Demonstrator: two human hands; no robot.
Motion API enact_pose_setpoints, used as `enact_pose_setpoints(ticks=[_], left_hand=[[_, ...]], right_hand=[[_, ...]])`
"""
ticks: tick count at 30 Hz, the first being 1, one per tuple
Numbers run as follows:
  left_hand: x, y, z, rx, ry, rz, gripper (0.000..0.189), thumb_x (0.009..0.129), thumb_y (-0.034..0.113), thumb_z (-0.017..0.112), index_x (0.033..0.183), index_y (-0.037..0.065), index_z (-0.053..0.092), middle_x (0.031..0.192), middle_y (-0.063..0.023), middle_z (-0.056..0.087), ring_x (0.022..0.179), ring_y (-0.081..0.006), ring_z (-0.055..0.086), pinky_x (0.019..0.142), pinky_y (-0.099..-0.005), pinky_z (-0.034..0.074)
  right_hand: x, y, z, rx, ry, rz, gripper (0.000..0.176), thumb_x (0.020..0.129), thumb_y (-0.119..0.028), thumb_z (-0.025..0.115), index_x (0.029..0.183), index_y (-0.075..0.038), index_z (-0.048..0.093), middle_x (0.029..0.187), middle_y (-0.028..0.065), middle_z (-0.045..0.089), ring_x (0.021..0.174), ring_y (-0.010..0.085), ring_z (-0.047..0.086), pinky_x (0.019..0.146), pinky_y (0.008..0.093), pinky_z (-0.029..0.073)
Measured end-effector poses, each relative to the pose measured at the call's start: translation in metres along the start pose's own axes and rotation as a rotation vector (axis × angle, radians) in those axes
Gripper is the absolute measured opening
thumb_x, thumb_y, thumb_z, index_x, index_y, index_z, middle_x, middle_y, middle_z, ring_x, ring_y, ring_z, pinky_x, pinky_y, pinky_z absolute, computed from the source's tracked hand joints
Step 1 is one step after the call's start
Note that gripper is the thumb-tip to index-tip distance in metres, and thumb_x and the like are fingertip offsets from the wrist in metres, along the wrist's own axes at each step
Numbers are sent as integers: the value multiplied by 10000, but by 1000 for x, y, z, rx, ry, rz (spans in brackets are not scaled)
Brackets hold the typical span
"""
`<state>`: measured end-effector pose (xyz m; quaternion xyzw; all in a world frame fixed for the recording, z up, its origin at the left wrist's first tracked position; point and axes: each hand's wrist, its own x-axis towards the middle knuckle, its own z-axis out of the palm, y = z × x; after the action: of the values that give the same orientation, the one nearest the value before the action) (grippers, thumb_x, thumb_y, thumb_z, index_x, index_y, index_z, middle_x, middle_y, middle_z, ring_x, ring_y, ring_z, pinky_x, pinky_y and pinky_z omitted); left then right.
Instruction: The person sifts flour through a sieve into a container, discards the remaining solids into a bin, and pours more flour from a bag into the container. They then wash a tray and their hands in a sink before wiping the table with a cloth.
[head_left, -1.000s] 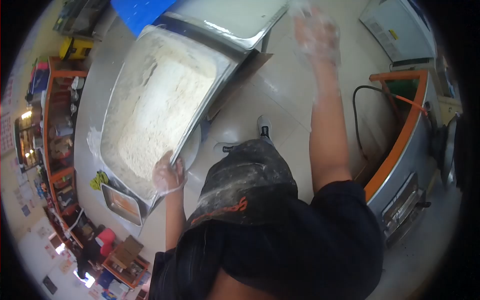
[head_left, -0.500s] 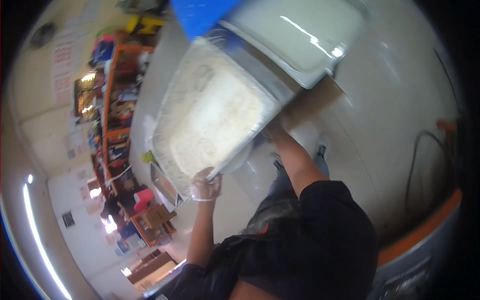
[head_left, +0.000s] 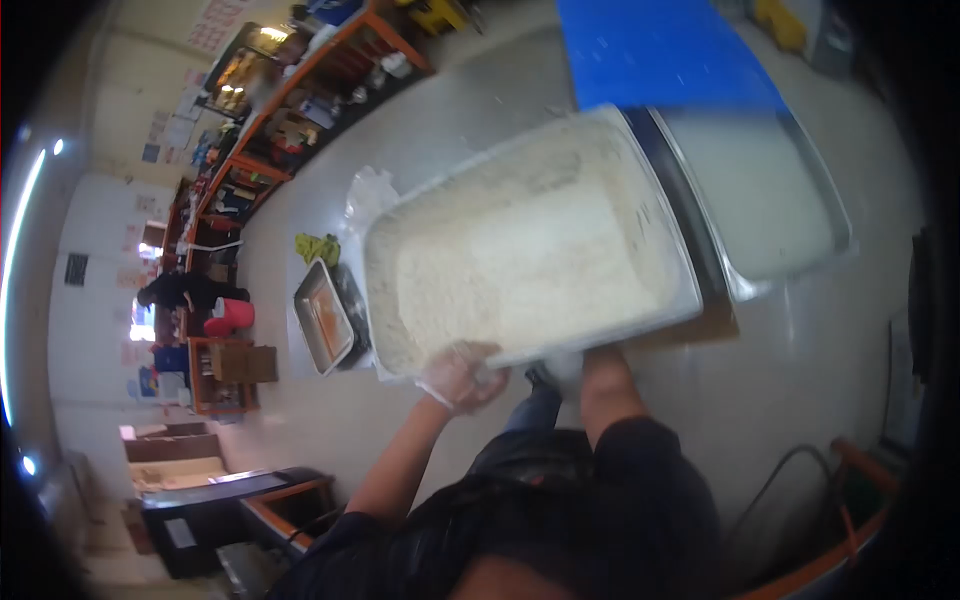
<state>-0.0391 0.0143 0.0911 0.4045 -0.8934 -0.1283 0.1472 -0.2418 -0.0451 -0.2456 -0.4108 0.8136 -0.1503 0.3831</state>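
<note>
A large rectangular tray (head_left: 655,318) holds a bed of pale, flour-like powder (head_left: 520,250). My left hand (head_left: 460,378), in a clear plastic glove, is at the tray's near left rim, fingers curled over the edge. My right forearm reaches up to the near rim farther right; the hand itself is hidden beneath the tray. Just right of the powder stands a second metal tray (head_left: 742,290) of whitish liquid. A blue sheet (head_left: 665,55) overlaps its far end.
To the left lie a small metal pan (head_left: 350,340) with orange residue, a green cloth (head_left: 318,249) and a crumpled clear plastic bag (head_left: 370,195). Orange shelving (head_left: 265,165) lines the far left. A person in dark clothes (head_left: 190,290) stands near a pink bucket (head_left: 230,316).
My view has swung, so the powder tray now lies more crosswise and the small pan shows fully. My left hand stays at the tray's near rim.
</note>
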Motion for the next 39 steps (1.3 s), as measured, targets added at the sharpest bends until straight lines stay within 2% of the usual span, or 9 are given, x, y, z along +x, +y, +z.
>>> enact_pose_setpoints(ticks=[4,13,18,26,28,30,34,35,39], left_hand=[[10,-15,-66,-465,-493,-264,527,796,332,685,1199,21,548,1162,-217,579,1110,-309,550,962,-385,422],[75,-214,-86,-58,-302,-65,471,846,381,585,1162,32,560,1189,-198,561,1103,-350,526,982,-388,397],[90,-255,-44,-57,-408,-3,478,836,355,566,1184,28,546,1195,-203,552,1095,-342,537,974,-389,403],[112,-296,-14,-92,-491,51,387,784,311,600,1093,80,631,1139,-176,589,1098,-342,525,963,-417,392],[122,-281,-34,-34,-595,-41,455,815,349,573,1128,18,586,1132,-208,583,1105,-352,521,968,-418,394],[131,-290,-20,109,-702,24,502,846,395,541,1180,20,549,1190,-199,561,1129,-347,514,981,-411,385],[133,-251,-35,301,-763,-14,541,858,433,513,1187,4,537,1203,-217,546,1127,-358,513,988,-411,377],[129,-246,-27,322,-710,-39,553,862,445,501,1184,-3,536,1199,-222,546,1127,-359,513,988,-409,377],[107,-243,28,397,-434,-254,550,872,448,463,1127,-29,558,1162,-238,556,1126,-352,513,966,-398,392]], right_hand=[[11,38,-12,382,188,190,272,896,-304,520,914,-53,623,802,73,598,679,193,534,572,357,434],[-110,117,-80,1894,505,266,305,891,-344,524,846,-61,628,711,34,594,562,145,519,453,351,426],[-283,40,-103,954,514,116,280,889,-366,489,805,-100,511,568,-35,420,504,81,419,391,251,294],[-531,101,-106,782,506,169,372,886,-454,504,831,-87,527,752,33,530,623,109,490,490,251,367],[-542,-33,-157,497,963,118,467,872,-529,506,857,-62,518,863,73,554,893,165,514,769,287,399],[-549,24,-223,799,684,410,217,915,-317,507,912,-115,588,646,-19,457,594,122,479,530,278,412],[-452,-86,-299,650,576,217,304,674,-124,687,936,-25,569,777,-16,533,682,78,481,601,208,370],[-420,-76,-328,654,188,136,340,668,-143,691,963,-19,579,775,-9,533,671,76,466,616,212,375],[-294,-48,-368,-526,-68,-21,489,720,-322,699,1085,-14,595,1001,163,599,932,301,572,823,385,448]])
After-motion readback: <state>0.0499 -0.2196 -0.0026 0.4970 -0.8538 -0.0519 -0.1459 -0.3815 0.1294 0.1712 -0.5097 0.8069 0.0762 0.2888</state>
